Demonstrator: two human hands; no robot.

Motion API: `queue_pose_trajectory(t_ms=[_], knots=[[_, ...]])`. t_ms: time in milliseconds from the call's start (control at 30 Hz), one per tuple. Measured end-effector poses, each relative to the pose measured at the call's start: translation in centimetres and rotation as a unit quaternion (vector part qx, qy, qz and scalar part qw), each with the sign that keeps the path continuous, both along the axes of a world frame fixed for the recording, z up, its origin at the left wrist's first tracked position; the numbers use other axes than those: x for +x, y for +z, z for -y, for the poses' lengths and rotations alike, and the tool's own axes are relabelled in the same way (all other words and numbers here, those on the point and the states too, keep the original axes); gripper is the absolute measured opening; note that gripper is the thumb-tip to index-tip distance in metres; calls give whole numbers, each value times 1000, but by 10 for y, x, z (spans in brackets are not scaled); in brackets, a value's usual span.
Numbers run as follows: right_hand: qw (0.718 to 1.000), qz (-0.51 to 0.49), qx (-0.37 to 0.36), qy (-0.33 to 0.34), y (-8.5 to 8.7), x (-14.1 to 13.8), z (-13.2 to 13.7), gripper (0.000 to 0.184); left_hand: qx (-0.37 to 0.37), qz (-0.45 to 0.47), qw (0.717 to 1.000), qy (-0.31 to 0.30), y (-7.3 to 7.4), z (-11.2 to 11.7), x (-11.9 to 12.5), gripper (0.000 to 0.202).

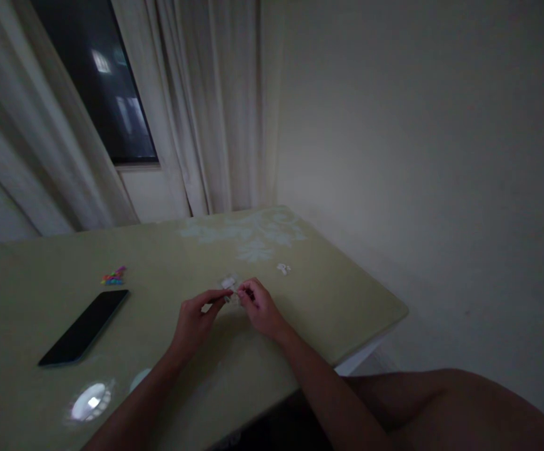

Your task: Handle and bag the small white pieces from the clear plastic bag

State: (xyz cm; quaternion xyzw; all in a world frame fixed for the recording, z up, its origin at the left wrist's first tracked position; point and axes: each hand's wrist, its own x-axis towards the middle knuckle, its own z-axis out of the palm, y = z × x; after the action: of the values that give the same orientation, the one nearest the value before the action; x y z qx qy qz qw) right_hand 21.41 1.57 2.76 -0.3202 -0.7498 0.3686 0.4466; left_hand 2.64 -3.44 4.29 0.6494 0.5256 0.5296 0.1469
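The worktop (342, 275) is smooth and glossy, mirroring light. The phone (86, 329) has a smooth, glass-like face. The bright bits (113, 275) look like plastic; the held bit (235, 292) is too small to judge. The curtains (210, 94) are matt cloth, the window (112, 94) reflective glass, the wall (417, 156) matt.

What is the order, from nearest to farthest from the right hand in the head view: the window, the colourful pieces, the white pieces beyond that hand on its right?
1. White pieces: on the table, just beyond the right hand, to its right.
2. Colourful pieces: on the table, well to the left.
3. Window: behind the table, at upper left.
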Motion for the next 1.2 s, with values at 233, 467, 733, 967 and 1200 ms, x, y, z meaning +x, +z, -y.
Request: queue_pose_trajectory(t_ms=[233, 467, 733, 967, 1200], knots=[[998, -39, -47, 29, 9, -1, 10, 21, 7, 11, 1000, -14, -2, 5, 0, 19], [998, -44, -44, 33, 19, -1, 23, 18, 3, 12, 1000, -28, -1, 11, 2, 16], [989, 147, -23, 7, 24, 11, 20, 10, -89, 71, 993, 20, 11, 17, 0, 21], [902, 384, 147, 132, 29, 16, -5, 12, -135, 142, 979, 53, 17, 19, -4, 26], [884, 385, 231, 132, -2, 5, 2, 20, -124, 51, 991, 24, 13, 23, -6, 18]])
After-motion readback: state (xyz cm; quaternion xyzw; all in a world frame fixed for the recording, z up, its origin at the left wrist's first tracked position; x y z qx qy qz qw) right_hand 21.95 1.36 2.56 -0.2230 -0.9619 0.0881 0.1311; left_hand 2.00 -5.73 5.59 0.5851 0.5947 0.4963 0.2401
